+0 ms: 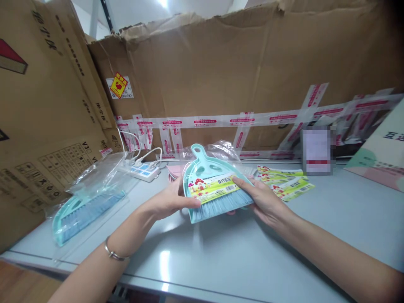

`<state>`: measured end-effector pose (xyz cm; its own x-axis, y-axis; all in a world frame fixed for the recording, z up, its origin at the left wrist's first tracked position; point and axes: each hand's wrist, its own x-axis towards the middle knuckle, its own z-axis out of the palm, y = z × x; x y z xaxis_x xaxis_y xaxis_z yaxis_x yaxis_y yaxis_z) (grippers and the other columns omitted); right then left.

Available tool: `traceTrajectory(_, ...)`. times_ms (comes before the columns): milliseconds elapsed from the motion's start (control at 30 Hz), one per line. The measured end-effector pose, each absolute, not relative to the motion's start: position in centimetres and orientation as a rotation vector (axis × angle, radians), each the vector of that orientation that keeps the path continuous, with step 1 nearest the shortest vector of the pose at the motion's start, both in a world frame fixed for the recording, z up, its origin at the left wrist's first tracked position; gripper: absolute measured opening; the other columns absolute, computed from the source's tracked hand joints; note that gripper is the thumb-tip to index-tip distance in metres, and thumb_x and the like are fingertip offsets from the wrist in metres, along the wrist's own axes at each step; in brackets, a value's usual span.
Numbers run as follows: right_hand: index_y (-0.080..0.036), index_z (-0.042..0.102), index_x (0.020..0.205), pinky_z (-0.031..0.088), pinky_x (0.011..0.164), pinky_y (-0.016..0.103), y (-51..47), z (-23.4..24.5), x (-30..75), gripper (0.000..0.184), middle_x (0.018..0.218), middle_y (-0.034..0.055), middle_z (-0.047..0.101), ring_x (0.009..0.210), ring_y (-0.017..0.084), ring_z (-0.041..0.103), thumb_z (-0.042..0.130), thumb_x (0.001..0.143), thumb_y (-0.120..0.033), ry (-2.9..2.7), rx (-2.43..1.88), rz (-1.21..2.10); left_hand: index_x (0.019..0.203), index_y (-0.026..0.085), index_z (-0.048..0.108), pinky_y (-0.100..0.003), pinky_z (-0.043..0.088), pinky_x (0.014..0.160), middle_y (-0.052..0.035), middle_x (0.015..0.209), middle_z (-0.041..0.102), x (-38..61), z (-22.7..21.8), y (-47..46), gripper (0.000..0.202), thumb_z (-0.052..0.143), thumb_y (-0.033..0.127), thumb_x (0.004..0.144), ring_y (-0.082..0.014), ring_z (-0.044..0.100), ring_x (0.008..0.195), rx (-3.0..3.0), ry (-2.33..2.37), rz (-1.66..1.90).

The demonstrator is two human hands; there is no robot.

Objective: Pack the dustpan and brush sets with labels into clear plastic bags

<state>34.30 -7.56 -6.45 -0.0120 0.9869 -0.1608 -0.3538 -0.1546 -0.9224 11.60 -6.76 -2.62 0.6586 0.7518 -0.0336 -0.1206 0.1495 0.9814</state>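
Both hands hold a mint-green dustpan and brush set (208,166) above the table, handle pointing away from me. My left hand (172,195) grips its left edge, the thumb resting near the brush bristles. On the right edge my right hand (257,195) is closed, with its thumb on the yellow-green printed label (214,188) that lies across the set. Blue bristles (221,206) show below the label. Behind the set, clear plastic film and pink pieces are partly hidden. Several similar printed labels (288,185) lie on the table just right of my right hand.
Another mint-green dustpan and brush set (85,214) in clear plastic lies at the left. A white power strip (145,171) with plugged cables stands behind it. Large cardboard boxes (202,71) wall the back and left. A blurred-out upright object (317,151) and a printed board (381,147) are at right.
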Motion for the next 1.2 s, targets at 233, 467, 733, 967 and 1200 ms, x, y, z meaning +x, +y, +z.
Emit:
traceTrajectory(233, -0.016, 0.059, 0.089, 0.047, 0.043, 0.023, -7.9, -5.3, 34.3, 0.023, 0.063, 0.0006, 0.061, 0.051, 0.012, 0.055, 0.069, 0.075, -0.032, -0.825, -1.083, 1.4, 0.122, 0.02, 0.05, -0.022, 0.048, 0.058, -0.0092, 0.102, 0.067, 12.4, -3.3, -6.4, 0.068, 0.08, 0.029, 0.061, -0.0166, 0.065, 0.077, 1.236, 0.935, 0.838)
traceTrajectory(467, -0.02, 0.059, 0.107, 0.057, 0.061, 0.02, -8.4, -4.1, 35.2, 0.04, 0.096, 0.004, 0.069, 0.073, 0.012, 0.065, 0.075, 0.07, -0.024, -0.961, -0.985, 1.619, 0.086, 0.013, 0.061, -0.018, 0.032, 0.035, 0.0004, 0.055, 0.057, 12.5, -4.3, -5.3, 0.038, 0.076, 0.04, 0.063, -0.0072, 0.046, 0.04, 1.131, 1.117, 0.976)
traceTrajectory(733, -0.021, 0.063, 0.103, 0.056, 0.067, 0.015, -8.3, -4.2, 34.9, 0.045, 0.105, 0.0039, 0.069, 0.091, 0.015, 0.066, 0.08, 0.062, -0.017, -0.979, -1.054, 1.603, 0.099, 0.013, 0.061, -0.019, 0.032, 0.037, -0.004, 0.069, 0.063, 12.2, -3.1, -6.2, 0.045, 0.069, 0.047, 0.071, -0.0097, 0.053, 0.049, 1.252, 0.9, 0.961)
traceTrajectory(967, -0.019, 0.064, 0.104, 0.058, 0.068, 0.021, -7.9, -4.5, 35.1, 0.045, 0.108, 0.006, 0.068, 0.086, 0.017, 0.067, 0.081, 0.063, -0.027, -1.025, -1.122, 1.488, 0.119, 0.015, 0.051, -0.017, 0.032, 0.04, -0.0044, 0.084, 0.063, 12.5, -3.3, -6.5, 0.061, 0.076, 0.033, 0.067, -0.0062, 0.049, 0.053, 1.406, 0.838, 0.954)
traceTrajectory(1200, -0.02, 0.063, 0.105, 0.057, 0.072, 0.025, -7.9, -4.4, 35.8, 0.05, 0.105, 0.0066, 0.069, 0.083, 0.017, 0.067, 0.082, 0.059, -0.021, -1.214, -0.967, 1.573, 0.098, 0.012, 0.058, -0.018, 0.04, 0.049, -0.003, 0.075, 0.064, 12.4, -4.4, -5.9, 0.051, 0.082, 0.032, 0.058, -0.0068, 0.054, 0.056, 1.234, 0.98, 1.081)
